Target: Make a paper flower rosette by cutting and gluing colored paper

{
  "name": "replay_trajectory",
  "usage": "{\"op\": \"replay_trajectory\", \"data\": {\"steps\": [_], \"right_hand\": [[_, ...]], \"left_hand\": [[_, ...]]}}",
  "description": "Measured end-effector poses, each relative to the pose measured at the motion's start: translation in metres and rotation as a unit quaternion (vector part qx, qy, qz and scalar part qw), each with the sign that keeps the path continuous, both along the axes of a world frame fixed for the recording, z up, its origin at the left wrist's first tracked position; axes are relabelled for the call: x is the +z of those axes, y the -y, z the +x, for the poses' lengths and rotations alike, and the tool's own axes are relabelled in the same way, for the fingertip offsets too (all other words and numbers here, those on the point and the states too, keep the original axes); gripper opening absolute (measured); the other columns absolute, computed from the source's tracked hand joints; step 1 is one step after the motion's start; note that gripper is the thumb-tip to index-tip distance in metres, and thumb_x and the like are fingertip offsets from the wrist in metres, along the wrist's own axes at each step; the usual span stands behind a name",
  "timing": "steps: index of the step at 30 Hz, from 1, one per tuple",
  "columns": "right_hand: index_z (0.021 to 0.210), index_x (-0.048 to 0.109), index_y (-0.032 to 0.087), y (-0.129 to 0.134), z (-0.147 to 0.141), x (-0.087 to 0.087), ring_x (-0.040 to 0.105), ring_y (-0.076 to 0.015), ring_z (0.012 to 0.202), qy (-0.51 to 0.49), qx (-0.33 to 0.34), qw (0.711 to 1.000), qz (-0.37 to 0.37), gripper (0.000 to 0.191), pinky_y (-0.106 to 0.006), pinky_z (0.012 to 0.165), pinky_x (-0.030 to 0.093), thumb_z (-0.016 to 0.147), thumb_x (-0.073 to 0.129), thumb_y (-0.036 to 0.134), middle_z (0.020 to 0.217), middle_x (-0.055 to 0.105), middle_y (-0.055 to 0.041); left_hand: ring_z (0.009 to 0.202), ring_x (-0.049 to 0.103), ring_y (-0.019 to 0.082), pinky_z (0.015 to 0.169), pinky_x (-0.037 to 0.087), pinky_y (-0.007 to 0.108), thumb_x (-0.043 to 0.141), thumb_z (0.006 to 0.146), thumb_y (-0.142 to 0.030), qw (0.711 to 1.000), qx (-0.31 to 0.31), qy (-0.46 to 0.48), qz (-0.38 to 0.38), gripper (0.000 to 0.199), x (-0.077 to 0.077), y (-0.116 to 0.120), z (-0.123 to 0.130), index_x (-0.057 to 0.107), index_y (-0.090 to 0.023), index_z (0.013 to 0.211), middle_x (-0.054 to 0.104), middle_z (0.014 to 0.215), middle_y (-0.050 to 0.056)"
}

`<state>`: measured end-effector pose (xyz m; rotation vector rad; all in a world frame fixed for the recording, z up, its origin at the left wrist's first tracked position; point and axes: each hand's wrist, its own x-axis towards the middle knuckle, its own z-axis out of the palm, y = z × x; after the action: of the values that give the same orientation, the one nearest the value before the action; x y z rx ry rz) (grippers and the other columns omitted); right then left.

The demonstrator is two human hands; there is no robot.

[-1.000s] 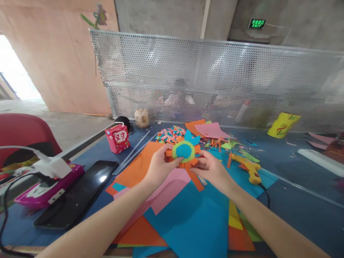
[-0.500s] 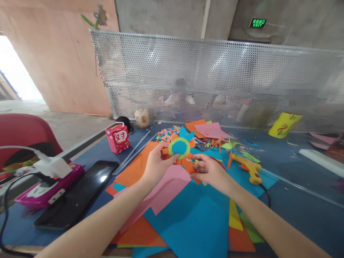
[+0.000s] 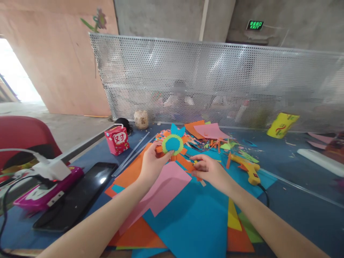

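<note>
My left hand [image 3: 150,161] pinches a paper flower [image 3: 172,144] by its left side, with the thumb across the front. The flower has a blue round centre, a yellow-green toothed ring, blue petals at the top and orange petals around the sides. To its right, my right hand [image 3: 212,170] is closed, its thumb and fingers drawn together beside orange paper pieces [image 3: 185,164]. What lies between those fingertips is too small to make out. Under both hands are sheets of coloured paper, among them a pink sheet [image 3: 172,186] and a large blue sheet [image 3: 196,215].
A yellow glue gun [image 3: 248,168] lies to the right, near clear glue sticks. Paper scraps [image 3: 212,143] spread behind the hands. At left are a phone [image 3: 77,193], a purple power strip [image 3: 45,195] and a red drink carton [image 3: 117,139]. A perforated metal screen [image 3: 161,64] stands behind.
The flower has moved left and slightly up from my right hand, tilting a little in my left hand. My right hand has hardly moved and stays closed.
</note>
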<state>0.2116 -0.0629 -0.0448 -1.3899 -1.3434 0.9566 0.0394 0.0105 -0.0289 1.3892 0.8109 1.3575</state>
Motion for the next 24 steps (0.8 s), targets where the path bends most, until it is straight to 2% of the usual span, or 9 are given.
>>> {"op": "replay_trajectory", "data": {"steps": [4, 7, 10, 12, 15, 17, 20, 24], "right_hand": [[0.084, 0.053, 0.022, 0.000, 0.005, 0.006, 0.063, -0.0169, 0.066, 0.021, -0.041, 0.998, 0.032, 0.021, -0.028, 0.058, 0.047, 0.064, 0.059, 0.019, 0.071, 0.065, 0.0010], [0.083, 0.054, 0.022, -0.001, 0.009, 0.010, 0.064, -0.0192, 0.074, 0.032, -0.060, 0.997, 0.047, 0.023, -0.031, 0.068, 0.047, 0.062, 0.061, 0.016, 0.073, 0.066, 0.0000], [0.086, 0.055, 0.022, 0.000, 0.012, 0.013, 0.064, -0.0203, 0.074, 0.032, -0.058, 0.997, 0.050, 0.027, -0.032, 0.067, 0.046, 0.061, 0.064, 0.017, 0.074, 0.068, -0.0006], [0.089, 0.054, 0.022, 0.001, 0.011, 0.014, 0.064, -0.0200, 0.071, 0.019, -0.049, 0.997, 0.052, 0.030, -0.030, 0.059, 0.047, 0.061, 0.065, 0.019, 0.074, 0.068, -0.0008], [0.095, 0.048, 0.023, 0.003, 0.008, 0.015, 0.060, -0.0168, 0.056, -0.024, -0.040, 0.997, 0.059, 0.038, -0.026, 0.040, 0.042, 0.062, 0.067, 0.026, 0.076, 0.066, 0.0000], [0.097, 0.045, 0.023, 0.003, 0.005, 0.015, 0.054, -0.0118, 0.044, -0.064, -0.040, 0.995, 0.066, 0.042, -0.024, 0.035, 0.038, 0.062, 0.068, 0.029, 0.075, 0.065, 0.0022], [0.098, 0.043, 0.024, 0.002, 0.002, 0.017, 0.051, -0.0083, 0.043, -0.129, -0.050, 0.988, 0.072, 0.048, -0.023, 0.041, 0.040, 0.058, 0.071, 0.029, 0.071, 0.063, 0.0052], [0.095, 0.046, 0.023, -0.002, 0.002, 0.017, 0.057, -0.0106, 0.057, -0.199, -0.065, 0.976, 0.052, 0.050, -0.023, 0.051, 0.044, 0.053, 0.073, 0.028, 0.067, 0.062, 0.0052]], "left_hand": [[0.061, 0.060, 0.012, 0.053, 0.049, 0.022, 0.075, 0.057, -0.024, 1.000, 0.007, 0.013, -0.025, 0.031, 0.002, -0.003, -0.003, 0.054, -0.015, 0.078, 0.064, 0.073, -0.001], [0.062, 0.061, 0.012, 0.054, 0.049, 0.022, 0.075, 0.058, -0.025, 0.998, -0.019, 0.024, -0.054, 0.031, 0.002, -0.004, -0.003, 0.055, -0.015, 0.079, 0.066, 0.074, 0.000], [0.071, 0.064, 0.014, 0.064, 0.050, 0.024, 0.076, 0.057, -0.025, 0.994, -0.078, 0.034, -0.076, 0.033, 0.003, -0.002, -0.003, 0.057, -0.014, 0.081, 0.069, 0.078, 0.002], [0.074, 0.064, 0.015, 0.069, 0.050, 0.026, 0.077, 0.054, -0.025, 0.988, -0.122, 0.033, -0.087, 0.035, 0.003, 0.001, -0.002, 0.059, -0.013, 0.081, 0.070, 0.079, 0.003], [0.066, 0.064, 0.016, 0.062, 0.050, 0.026, 0.080, 0.050, -0.022, 0.978, -0.173, 0.012, -0.114, 0.036, 0.003, 0.005, -0.001, 0.061, -0.010, 0.078, 0.070, 0.074, 0.006], [0.061, 0.063, 0.015, 0.057, 0.049, 0.025, 0.081, 0.049, -0.020, 0.973, -0.191, 0.001, -0.129, 0.036, 0.001, 0.007, 0.000, 0.060, -0.009, 0.077, 0.070, 0.071, 0.007], [0.061, 0.062, 0.012, 0.056, 0.048, 0.022, 0.080, 0.050, -0.021, 0.971, -0.195, 0.007, -0.140, 0.036, -0.002, 0.010, 0.003, 0.059, -0.010, 0.078, 0.069, 0.071, 0.004], [0.062, 0.062, 0.011, 0.057, 0.048, 0.021, 0.081, 0.049, -0.024, 0.970, -0.188, 0.031, -0.148, 0.038, -0.004, 0.013, 0.005, 0.057, -0.012, 0.077, 0.068, 0.070, 0.001]]}}
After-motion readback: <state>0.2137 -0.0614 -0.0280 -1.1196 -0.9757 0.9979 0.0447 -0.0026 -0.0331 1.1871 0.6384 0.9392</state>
